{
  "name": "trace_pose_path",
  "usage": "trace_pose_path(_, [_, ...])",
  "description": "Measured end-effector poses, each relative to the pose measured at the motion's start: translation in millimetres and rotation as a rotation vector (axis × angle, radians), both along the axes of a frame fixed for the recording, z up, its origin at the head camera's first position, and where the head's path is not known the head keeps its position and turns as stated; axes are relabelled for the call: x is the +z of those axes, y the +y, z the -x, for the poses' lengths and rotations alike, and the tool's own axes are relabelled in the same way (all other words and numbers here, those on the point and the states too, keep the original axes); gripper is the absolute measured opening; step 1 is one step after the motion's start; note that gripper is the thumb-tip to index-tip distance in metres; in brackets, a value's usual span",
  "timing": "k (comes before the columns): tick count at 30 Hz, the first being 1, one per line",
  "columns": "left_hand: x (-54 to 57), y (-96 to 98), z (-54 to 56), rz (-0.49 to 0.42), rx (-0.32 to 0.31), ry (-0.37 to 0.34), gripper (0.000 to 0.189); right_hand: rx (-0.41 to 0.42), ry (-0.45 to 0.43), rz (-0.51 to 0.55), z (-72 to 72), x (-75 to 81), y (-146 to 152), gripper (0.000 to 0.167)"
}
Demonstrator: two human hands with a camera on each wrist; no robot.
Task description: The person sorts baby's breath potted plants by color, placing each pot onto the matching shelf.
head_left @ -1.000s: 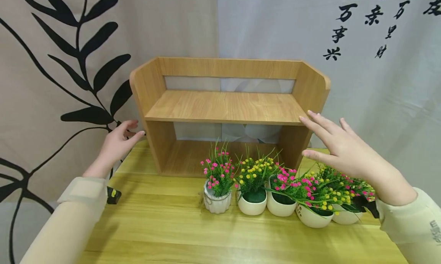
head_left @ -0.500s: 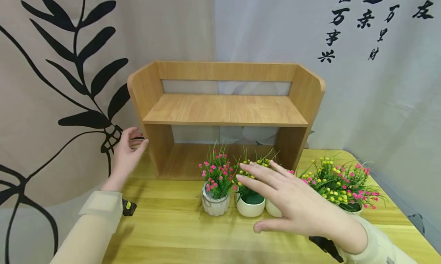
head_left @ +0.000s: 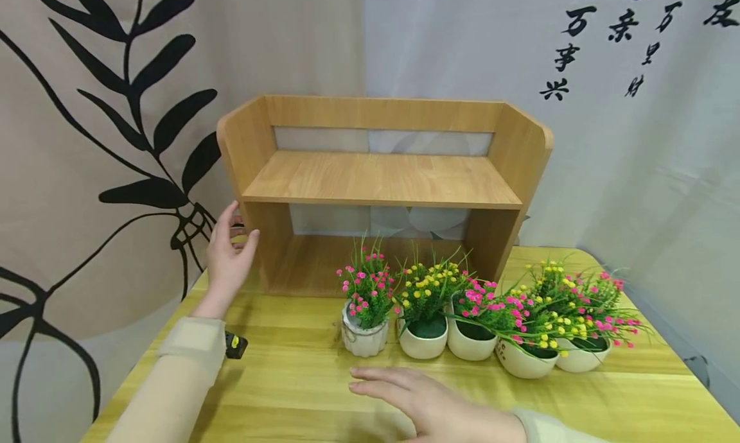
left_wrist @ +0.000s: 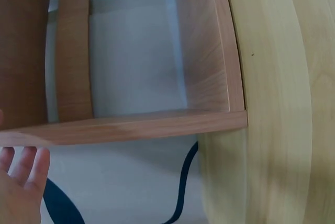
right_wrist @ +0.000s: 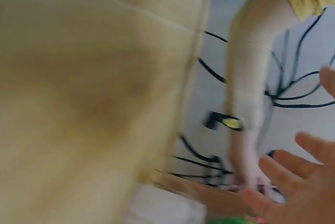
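Observation:
A two-tier wooden shelf [head_left: 381, 180] stands on the table. My left hand [head_left: 228, 260] is at its left side panel, the thumb overlapping the front edge in the head view; in the left wrist view the extended fingertips [left_wrist: 39, 161] come right up to the panel's outer face. My right hand [head_left: 416, 401] hovers over the table's front part with fingers spread, holding nothing. Between it and the shelf stand potted artificial flowers: a pink one in a grey-white ribbed pot [head_left: 364, 334], a yellow one in a white pot [head_left: 423, 343], and several more to the right.
The wooden table [head_left: 289, 379] reaches right to a rounded back corner. Behind the shelf hangs a pale curtain [head_left: 451, 51] with black leaf prints and characters. A black wrist camera [head_left: 236, 345] sticks out from the left sleeve.
My right hand has swept left and toward me, from beside the shelf's right side past the flowers. My left hand has moved right, up to the left panel. The shelf and pots stay put.

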State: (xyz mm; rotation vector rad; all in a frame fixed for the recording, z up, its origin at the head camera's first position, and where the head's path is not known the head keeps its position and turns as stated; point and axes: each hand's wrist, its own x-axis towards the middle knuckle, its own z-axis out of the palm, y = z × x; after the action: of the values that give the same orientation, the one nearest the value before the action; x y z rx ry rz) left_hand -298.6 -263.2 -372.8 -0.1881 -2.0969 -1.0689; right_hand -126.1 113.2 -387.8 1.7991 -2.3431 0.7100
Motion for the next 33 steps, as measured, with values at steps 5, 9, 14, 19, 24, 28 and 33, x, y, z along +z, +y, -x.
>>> trace_pose_path(5, [0.4, 4.2, 3.8, 0.006, -0.017, 0.015, 0.065, -0.100, -0.230, 0.137, 2.8, -28.7, -2, 0.060])
trace_pose_path(9, [-1.7, 4.9, 3.3, 0.021, -0.044, 0.029, 0.066, -0.176, -0.352, 0.307, 9.7, -45.8, -2, 0.048])
trace_pose_path(14, [-5.3, 4.2, 2.6, 0.047, -0.055, 0.035, 0.067, -0.323, -0.555, 0.480, 19.7, -59.2, -5, 0.043])
trace_pose_path(19, [-8.3, -3.3, 2.7, 0.079, -0.070, 0.001, 0.075, -0.473, -0.732, 0.545, 27.4, -66.9, -12, 0.062])
trace_pose_path(24, [-9.5, -9.9, -1.1, 0.083, -0.083, -0.030, 0.079, -0.520, -0.769, 0.540, 35.3, -68.2, -19, 0.082])
trace_pose_path(28, [-10.6, -13.1, -3.8, 0.081, -0.070, -0.035, 0.074, -0.557, -0.739, 0.516, 42.7, -69.1, -27, 0.092])
trace_pose_path(33, [-14.1, -14.9, -5.2, 0.052, -0.069, -0.054, 0.069, -0.588, -0.721, 0.518, 49.6, -73.8, -36, 0.097])
